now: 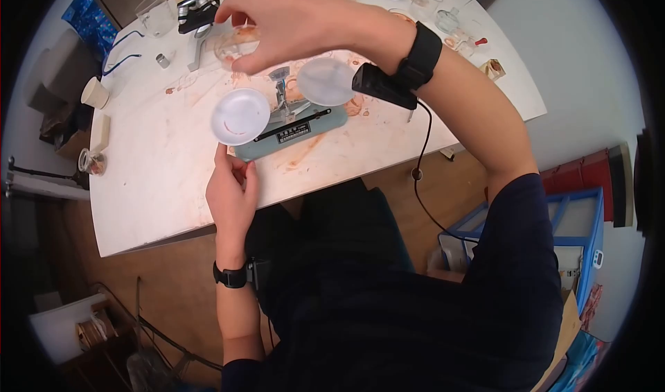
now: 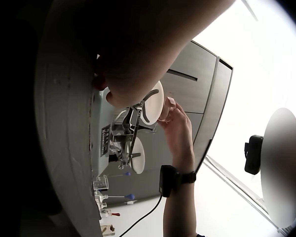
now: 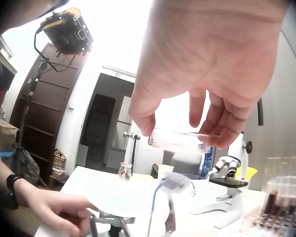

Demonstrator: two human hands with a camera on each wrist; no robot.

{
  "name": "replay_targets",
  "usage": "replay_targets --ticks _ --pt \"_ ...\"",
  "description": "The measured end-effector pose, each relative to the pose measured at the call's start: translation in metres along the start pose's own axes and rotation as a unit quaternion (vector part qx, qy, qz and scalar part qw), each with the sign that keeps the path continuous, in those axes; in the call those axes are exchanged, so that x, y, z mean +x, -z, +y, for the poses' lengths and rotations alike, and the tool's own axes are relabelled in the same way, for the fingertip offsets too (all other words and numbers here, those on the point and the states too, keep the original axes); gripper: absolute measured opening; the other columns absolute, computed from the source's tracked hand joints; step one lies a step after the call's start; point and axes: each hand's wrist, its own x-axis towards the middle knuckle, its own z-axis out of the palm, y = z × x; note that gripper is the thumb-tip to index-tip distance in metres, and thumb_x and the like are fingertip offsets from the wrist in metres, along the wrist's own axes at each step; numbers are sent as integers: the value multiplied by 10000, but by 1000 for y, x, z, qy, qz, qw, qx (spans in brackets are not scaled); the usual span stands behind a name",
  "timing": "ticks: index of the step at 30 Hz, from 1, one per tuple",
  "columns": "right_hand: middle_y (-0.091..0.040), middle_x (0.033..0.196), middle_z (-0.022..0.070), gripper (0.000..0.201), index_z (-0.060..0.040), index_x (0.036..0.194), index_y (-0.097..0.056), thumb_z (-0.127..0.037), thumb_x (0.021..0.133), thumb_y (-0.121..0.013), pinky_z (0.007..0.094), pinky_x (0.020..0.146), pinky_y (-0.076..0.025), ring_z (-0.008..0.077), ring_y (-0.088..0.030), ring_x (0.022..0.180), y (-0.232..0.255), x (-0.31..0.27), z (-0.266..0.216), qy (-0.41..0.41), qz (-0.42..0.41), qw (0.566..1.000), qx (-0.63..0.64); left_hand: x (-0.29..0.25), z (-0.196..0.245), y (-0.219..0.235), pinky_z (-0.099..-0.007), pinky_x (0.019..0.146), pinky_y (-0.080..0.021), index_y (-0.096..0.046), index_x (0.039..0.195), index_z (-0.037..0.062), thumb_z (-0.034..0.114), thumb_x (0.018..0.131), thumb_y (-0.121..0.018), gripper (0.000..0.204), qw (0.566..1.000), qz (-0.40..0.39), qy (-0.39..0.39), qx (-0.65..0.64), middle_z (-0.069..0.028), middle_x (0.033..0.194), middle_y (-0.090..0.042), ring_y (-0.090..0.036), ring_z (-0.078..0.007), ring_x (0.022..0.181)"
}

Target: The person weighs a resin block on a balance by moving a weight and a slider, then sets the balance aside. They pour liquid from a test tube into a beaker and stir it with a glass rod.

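Observation:
A shallow clear glass dish [image 3: 180, 141] is pinched by its edges between the thumb and fingers of the right hand [image 3: 212, 64], raised above the table. In the head view the right hand [image 1: 291, 21] is over the far side of a balance with a green base [image 1: 332, 119]. The balance's left white pan [image 1: 240, 117] shows small reddish marks; its right pan [image 1: 326, 82] is partly behind the right wrist's camera. At the base's left end, the left hand [image 1: 233, 194] lies with fingers bent by the left pan; whether it grips the base is unclear.
A microscope [image 3: 227, 187] stands beyond the balance, beside a glass beaker [image 1: 156, 16]. Blue-framed glasses [image 1: 123, 62], a paper cup [image 1: 95, 92] and a small jar [image 1: 91, 161] are on the left. Glassware [image 1: 448, 20] stands at the far right. Reddish stains mark the white table [image 1: 159, 198].

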Motion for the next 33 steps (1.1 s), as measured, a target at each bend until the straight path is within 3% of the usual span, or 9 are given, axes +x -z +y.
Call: replay_targets --ticks 2,5,7,9,12,15,25,31,33 --pt "-685 1116 223 757 47 1264 -615 -455 720 -771 381 887 -549 351 -682 1004 14 -7 18 -57 12 998 10 0 0 0 -304 653 -504 -418 1437 -30 82 931 -657 570 1000 2 -6 -2 -70 821 -629 -616 -176 675" --pt "-691 992 218 578 50 1202 -640 -311 770 -771 406 833 -541 347 -682 908 57 -31 34 -131 -25 991 -6 -1 -2 -2 -320 643 -504 -438 1437 -25 87 916 -669 580 1000 11 -10 -2 -71 802 -631 -619 -194 667" --pt "-680 939 230 614 59 1156 -659 -364 721 -753 389 806 -538 342 -683 885 70 -47 62 -208 -74 975 -16 -1 -4 -3 -326 638 -504 -450 1436 -22 88 909 -675 584 1000 13 -9 -5 -72 792 -630 -619 -202 664" --pt "-662 1062 219 653 59 1285 -580 -313 787 -781 381 849 -539 296 -667 988 66 -80 95 -260 -49 963 -55 -1 -4 -3 -323 639 -503 -453 1435 -24 86 909 -675 582 1000 9 -5 -10 -73 792 -629 -617 -200 665" --pt "-661 1148 194 716 34 1277 -593 -423 764 -793 378 910 -531 308 -665 1030 45 -139 158 -294 -8 946 -140 -1 -2 -2 -318 641 -501 -452 1431 -32 77 910 -672 577 1000 9 -6 -19 -75 790 -626 -614 -196 667" --pt "-681 1133 214 756 47 1269 -614 -465 737 -774 384 897 -540 322 -675 1016 37 -183 187 -376 -19 921 -101 -1 0 -2 -313 642 -498 -448 1427 -42 68 911 -669 572 1000 6 6 -21 -76 789 -624 -611 -192 669" --pt "-615 1212 247 708 29 1254 -608 -431 742 -775 387 970 -506 349 -612 1132 -3 -213 190 -385 -48 920 -60 -1 -3 -1 -297 666 -489 -409 1441 -53 72 943 -640 563 1000 -11 8 -15 -69 824 -613 -609 -168 693" --pt "-655 1156 236 733 48 1257 -601 -454 750 -772 387 924 -529 340 -653 1068 9 -225 192 -373 0 924 -78 -2 -3 -4 -295 652 -483 -418 1442 -42 66 937 -645 565 1000 1 6 -27 -64 814 -605 -589 -160 680" --pt "-668 1133 231 747 50 1255 -603 -469 747 -775 382 910 -534 336 -663 1049 22 -229 196 -415 27 904 -104 -2 -4 -5 -306 635 -484 -440 1434 -31 61 915 -662 573 999 10 5 -30 -68 793 -608 -585 -178 660"
